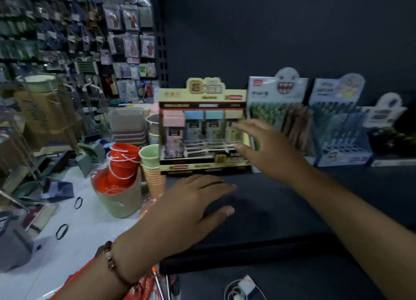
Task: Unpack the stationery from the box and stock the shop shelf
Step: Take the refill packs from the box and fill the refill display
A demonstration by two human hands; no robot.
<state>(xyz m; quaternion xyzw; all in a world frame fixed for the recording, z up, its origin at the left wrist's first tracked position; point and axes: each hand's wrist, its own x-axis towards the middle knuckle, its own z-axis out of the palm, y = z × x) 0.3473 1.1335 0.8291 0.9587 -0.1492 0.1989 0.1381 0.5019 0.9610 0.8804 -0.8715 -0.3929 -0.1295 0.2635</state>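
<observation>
Stock already fills much of the dark shop shelf (281, 200), so the job looks well along, though how much remains in the box cannot be told, since no box is plainly in view. Nearest, the left hand (191, 207) lies flat on the shelf's front part, fingers straight and slightly apart, holding nothing. Beyond it the right hand (267, 146) reaches toward the cream and black cardboard display carton of pastel stationery items (202, 128); its fingers are spread and blurred, at or just in front of the carton's right front, and whether they touch it cannot be told. That carton stands upright toward the back of the shelf, at the left end of a row. Just beside it on the right stands a white pen display with a grinning ghost topper (279, 101), then a pale blue cartoon pen display (337, 124), then a smaller white display (387, 112) at the far right. My guess is the cream carton is the newest arrival and is being squared up. The shelf's front part lies bare. Left of the shelf, a stack of orange buckets (122, 162) and pastel plastic cups (150, 164) stand on a white bench (67, 232)
</observation>
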